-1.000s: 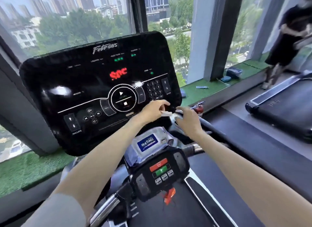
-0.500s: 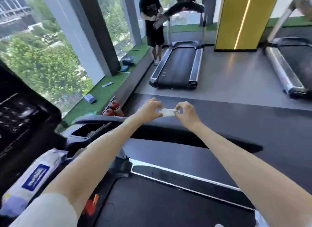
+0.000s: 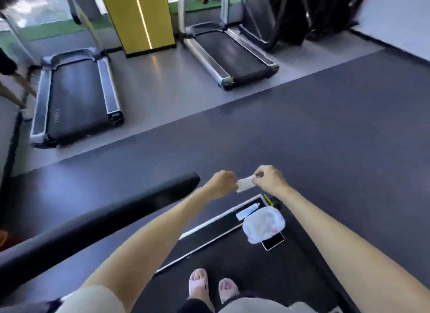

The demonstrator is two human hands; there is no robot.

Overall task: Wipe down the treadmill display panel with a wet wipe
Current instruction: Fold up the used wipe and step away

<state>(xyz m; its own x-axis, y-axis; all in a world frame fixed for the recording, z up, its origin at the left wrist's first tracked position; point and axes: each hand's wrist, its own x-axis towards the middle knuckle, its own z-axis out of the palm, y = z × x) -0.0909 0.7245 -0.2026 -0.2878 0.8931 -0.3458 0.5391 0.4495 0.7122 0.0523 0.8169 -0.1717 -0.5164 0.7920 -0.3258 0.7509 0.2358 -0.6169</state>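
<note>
A small white wet wipe [image 3: 245, 184] is stretched between my two hands, held out in front of me above the treadmill belt. My left hand [image 3: 221, 182] pinches its left end and my right hand [image 3: 267, 176] pinches its upper right corner. The treadmill display panel and the wipe packet are out of view. The black handrail [image 3: 97, 222] runs from lower left towards my left hand.
On the belt [image 3: 232, 261] lie a white plastic bag [image 3: 264, 224], a phone [image 3: 273, 241] under it and a small white tube [image 3: 247, 211]. My slippered feet [image 3: 210, 284] stand on the belt. Two other treadmills [image 3: 76, 98] sit beyond, and another person's legs [image 3: 14, 89] are at far left.
My view has swung right, away from the display panel, towards the rear of the treadmill. Both hands keep hold of the wipe and have pulled it slightly wider.
</note>
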